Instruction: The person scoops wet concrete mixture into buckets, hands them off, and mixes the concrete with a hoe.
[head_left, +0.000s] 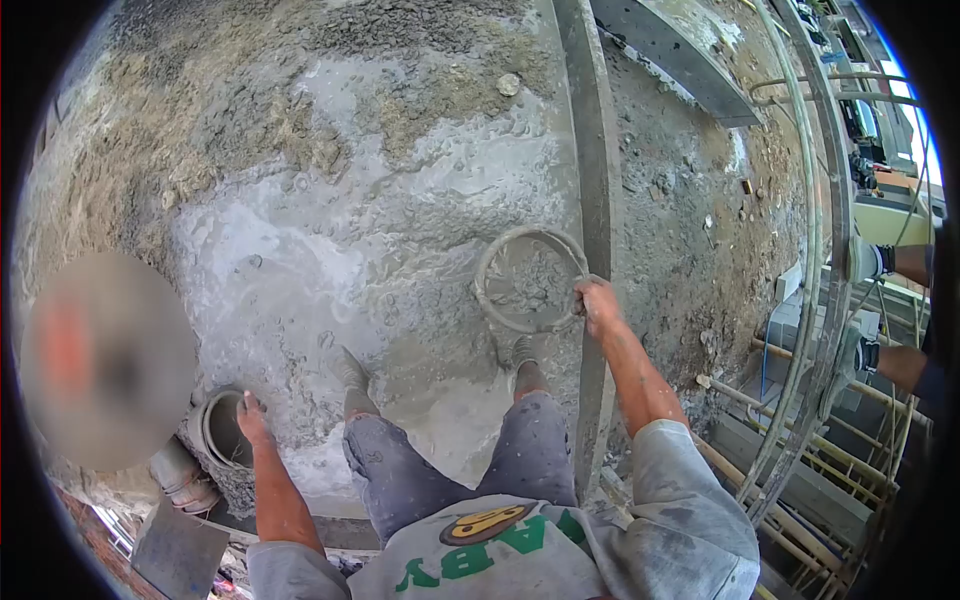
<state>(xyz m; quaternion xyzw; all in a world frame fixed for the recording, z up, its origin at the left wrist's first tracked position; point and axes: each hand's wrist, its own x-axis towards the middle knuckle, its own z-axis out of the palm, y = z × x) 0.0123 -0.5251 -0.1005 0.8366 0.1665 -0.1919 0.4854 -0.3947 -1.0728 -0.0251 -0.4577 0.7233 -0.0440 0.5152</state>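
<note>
My right hand [597,303] grips the rim of a round, mortar-coated bucket [482,290] at its right side. Wet grey concrete shows inside that bucket, which stands in the wet mix close to my right foot. At lower left, my left hand [252,418] is closed over the rim of a second bucket [206,425], tilted so that its pale inner wall shows. Some fingertips there are hidden by the rim. My feet stand in the wet concrete [290,270] between the two buckets.
A long board [592,150] edges the wet concrete on the right. Beyond it lie a metal channel [680,50], rough ground and bamboo poles [800,200]. Another person's shoes [862,260] rest on a beam at far right. A blurred patch hides the far left.
</note>
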